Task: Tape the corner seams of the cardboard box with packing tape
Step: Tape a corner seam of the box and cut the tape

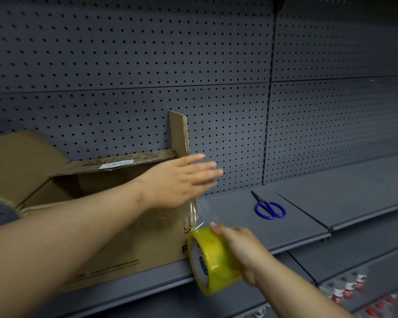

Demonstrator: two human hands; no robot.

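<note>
— Hands first: what is each doing?
— Left hand (pixel 182 180) lies flat, fingers spread, on the right corner of the cardboard box (pixel 124 244). Right hand (pixel 241 249) grips the yellow packing tape roll (pixel 213 258), below the left.
— And the tape itself?
— A clear strip (pixel 194 214) runs upright from the roll to under the left palm, along the corner seam.
— Surroundings?
— Grey metal shelf (pixel 296 226) against a pegboard wall (pixel 147 65); blue-handled scissors (pixel 270 208) lie right of both hands, blades pointing away.
</note>
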